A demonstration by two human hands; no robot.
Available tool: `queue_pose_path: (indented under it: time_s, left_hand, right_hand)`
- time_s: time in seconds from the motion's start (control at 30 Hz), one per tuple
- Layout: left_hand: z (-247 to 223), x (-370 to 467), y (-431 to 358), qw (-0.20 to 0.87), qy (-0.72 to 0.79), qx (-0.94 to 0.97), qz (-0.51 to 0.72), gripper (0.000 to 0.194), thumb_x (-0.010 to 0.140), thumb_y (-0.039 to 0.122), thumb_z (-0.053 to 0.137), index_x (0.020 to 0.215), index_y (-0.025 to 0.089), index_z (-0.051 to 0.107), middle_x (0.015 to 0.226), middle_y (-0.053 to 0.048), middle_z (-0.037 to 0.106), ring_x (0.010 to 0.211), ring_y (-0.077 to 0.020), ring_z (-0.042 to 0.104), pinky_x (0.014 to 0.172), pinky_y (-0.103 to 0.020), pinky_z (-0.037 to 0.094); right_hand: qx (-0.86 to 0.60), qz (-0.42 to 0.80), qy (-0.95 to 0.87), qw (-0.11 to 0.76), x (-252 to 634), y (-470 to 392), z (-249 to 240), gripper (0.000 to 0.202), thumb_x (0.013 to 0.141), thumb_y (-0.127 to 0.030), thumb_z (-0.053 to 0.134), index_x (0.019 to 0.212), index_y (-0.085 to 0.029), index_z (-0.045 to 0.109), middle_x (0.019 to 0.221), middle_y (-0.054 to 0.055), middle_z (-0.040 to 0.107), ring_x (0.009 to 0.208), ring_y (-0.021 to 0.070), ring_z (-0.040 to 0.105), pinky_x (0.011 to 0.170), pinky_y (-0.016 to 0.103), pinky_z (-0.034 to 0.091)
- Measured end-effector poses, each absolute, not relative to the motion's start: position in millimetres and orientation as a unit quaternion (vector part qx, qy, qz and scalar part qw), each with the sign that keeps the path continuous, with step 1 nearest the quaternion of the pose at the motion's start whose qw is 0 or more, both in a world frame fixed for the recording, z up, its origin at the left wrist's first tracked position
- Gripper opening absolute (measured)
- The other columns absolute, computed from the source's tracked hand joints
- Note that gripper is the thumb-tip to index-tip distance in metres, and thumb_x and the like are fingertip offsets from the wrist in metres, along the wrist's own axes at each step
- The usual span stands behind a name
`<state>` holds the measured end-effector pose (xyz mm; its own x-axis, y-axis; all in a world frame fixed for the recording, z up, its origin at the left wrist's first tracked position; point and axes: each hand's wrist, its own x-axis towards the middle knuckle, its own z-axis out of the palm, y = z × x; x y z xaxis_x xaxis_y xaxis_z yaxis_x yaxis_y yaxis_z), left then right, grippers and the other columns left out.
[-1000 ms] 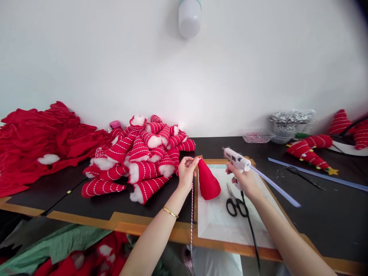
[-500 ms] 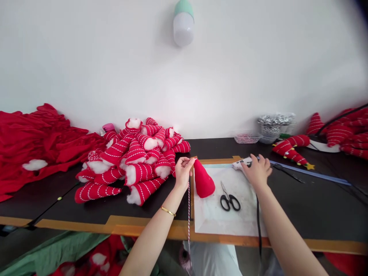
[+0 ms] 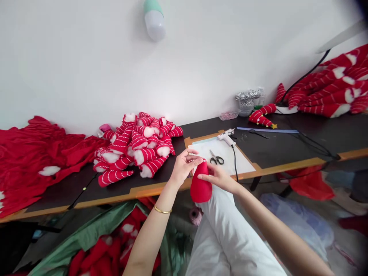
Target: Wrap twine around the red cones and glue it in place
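Observation:
A plain red stuffed cone [image 3: 201,188] is held above my lap, its narrow tip up. At the tip my left hand [image 3: 184,165] is closed, thumb and fingers pinching the whitish end. My right hand [image 3: 220,178] grips the cone's right side with bent fingers. The red-and-white cord cannot be made out now; a pinkish spool [image 3: 196,216] sits below the table edge. Just beyond my hands, black-handled scissors [image 3: 217,159] lie on a white sheet [image 3: 240,165]. A white glue gun [image 3: 227,138] rests at the sheet's far side, its black cable running over the front edge.
Striped red cones with white stuffing are heaped [image 3: 143,143] on the dark table's left, beside red fabric [image 3: 51,153]. Clear tubs [image 3: 247,102], a blue strip [image 3: 267,130] and a star-tipped striped piece [image 3: 262,116] lie right. A green bag [image 3: 100,234] hangs below.
My right hand has left the glue gun and moved left onto the cone. The cone has come off the sheet toward my lap. The view has tilted and turned.

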<state>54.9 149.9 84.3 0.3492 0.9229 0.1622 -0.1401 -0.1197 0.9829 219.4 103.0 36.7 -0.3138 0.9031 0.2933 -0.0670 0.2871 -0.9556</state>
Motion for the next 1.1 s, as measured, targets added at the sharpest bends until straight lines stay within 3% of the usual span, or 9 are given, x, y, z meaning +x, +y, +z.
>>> queue_pose_path:
  time_s: [0.13, 0.23, 0.37, 0.5, 0.67, 0.83, 0.93, 1.0, 1.1]
  left_hand:
    - [69.1, 36.6, 98.5, 0.548, 0.358, 0.603, 0.456, 0.041, 0.076, 0.05, 0.083, 0.101, 0.018, 0.073, 0.105, -0.011, 0.076, 0.089, -0.0205, 0.071, 0.07, -0.025, 0.055]
    - [46.1, 26.8, 57.7, 0.521, 0.398, 0.577, 0.488, 0.051, 0.083, 0.063, 0.071, 0.108, 0.02, 0.075, 0.125, -0.013, 0.071, 0.118, -0.0247, 0.064, 0.096, -0.029, 0.051]
    - [24.1, 25.0, -0.6, 0.637, 0.367, 0.501, 0.456, 0.069, 0.077, 0.077, 0.066, 0.117, 0.021, 0.071, 0.124, -0.015, 0.069, 0.115, -0.0312, 0.065, 0.093, -0.037, 0.054]
    - [17.7, 29.5, -34.6, 0.662, 0.335, 0.49, 0.457, 0.08, 0.062, 0.058, 0.09, 0.131, 0.029, 0.06, 0.129, -0.012, 0.067, 0.117, -0.0336, 0.065, 0.099, -0.043, 0.052]
    - [20.1, 16.2, -44.3, 0.745, 0.298, 0.427, 0.417, 0.086, 0.058, 0.068, 0.086, 0.13, 0.027, 0.064, 0.123, -0.013, 0.071, 0.119, -0.0393, 0.064, 0.098, -0.05, 0.053]
    - [33.7, 1.8, -54.9, 0.779, 0.316, 0.391, 0.375, 0.091, 0.052, 0.068, 0.087, 0.13, 0.026, 0.067, 0.116, -0.013, 0.074, 0.116, -0.0444, 0.065, 0.097, -0.055, 0.053]
    - [33.3, 2.9, -54.2, 0.768, 0.332, 0.38, 0.394, 0.091, 0.052, 0.068, 0.087, 0.13, 0.026, 0.067, 0.12, -0.013, 0.073, 0.115, -0.0437, 0.066, 0.098, -0.054, 0.053]
    - [26.8, 5.7, -48.5, 0.761, 0.336, 0.378, 0.407, 0.09, 0.053, 0.069, 0.087, 0.129, 0.027, 0.067, 0.122, -0.013, 0.072, 0.114, -0.0419, 0.067, 0.098, -0.052, 0.053]
    - [14.1, 12.1, -37.3, 0.735, 0.343, 0.398, 0.429, 0.086, 0.055, 0.066, 0.088, 0.128, 0.026, 0.066, 0.122, -0.013, 0.072, 0.111, -0.0382, 0.068, 0.095, -0.047, 0.054]
  right_hand:
    - [-0.328, 0.605, -0.546, 0.477, 207.5, 43.5, 31.7, 0.042, 0.085, -0.053, 0.074, 0.109, -0.019, 0.068, 0.095, 0.003, 0.071, 0.087, 0.0229, 0.067, 0.078, 0.032, 0.052]
    - [-0.361, 0.598, -0.492, 0.52, 201.3, 10.6, 31.8, 0.039, 0.083, -0.053, 0.076, 0.109, -0.024, 0.068, 0.096, 0.004, 0.071, 0.093, 0.0263, 0.066, 0.081, 0.035, 0.052]
    - [-0.415, 0.506, -0.474, 0.589, 196.6, -9.9, 36.1, 0.043, 0.079, -0.052, 0.079, 0.112, -0.028, 0.067, 0.103, 0.008, 0.071, 0.102, 0.0327, 0.063, 0.083, 0.041, 0.053]
    - [-0.433, 0.418, -0.506, 0.617, 192.6, -16.5, 39.7, 0.039, 0.087, -0.057, 0.069, 0.113, -0.028, 0.067, 0.108, 0.008, 0.068, 0.103, 0.0321, 0.063, 0.094, 0.045, 0.052]
    - [-0.377, 0.398, -0.524, 0.652, 193.9, -18.9, 39.3, 0.051, 0.098, -0.068, 0.04, 0.125, -0.032, 0.064, 0.146, 0.007, 0.051, 0.139, 0.0308, 0.045, 0.118, 0.047, 0.034]
    - [-0.311, 0.586, -0.494, 0.563, 197.0, -17.7, 41.6, 0.059, 0.094, -0.074, 0.046, 0.129, -0.031, 0.064, 0.105, 0.007, 0.068, 0.097, 0.0277, 0.065, 0.082, 0.038, 0.055]
    - [-0.332, 0.588, -0.471, 0.568, 199.2, -17.1, 44.6, 0.055, 0.087, -0.073, 0.058, 0.11, -0.025, 0.074, 0.068, 0.001, 0.052, 0.057, 0.0176, 0.048, 0.05, 0.028, 0.043]
    - [-0.345, 0.591, -0.45, 0.574, 201.1, -16.9, 46.1, 0.054, 0.084, -0.071, 0.065, 0.107, -0.023, 0.074, 0.058, -0.004, 0.04, 0.047, 0.0126, 0.034, 0.042, 0.025, 0.031]
    - [-0.393, 0.577, -0.427, 0.575, 203.5, -16.9, 45.7, 0.052, 0.08, -0.066, 0.071, 0.107, -0.022, 0.074, 0.057, -0.004, 0.046, 0.042, 0.0105, 0.035, 0.039, 0.024, 0.029]
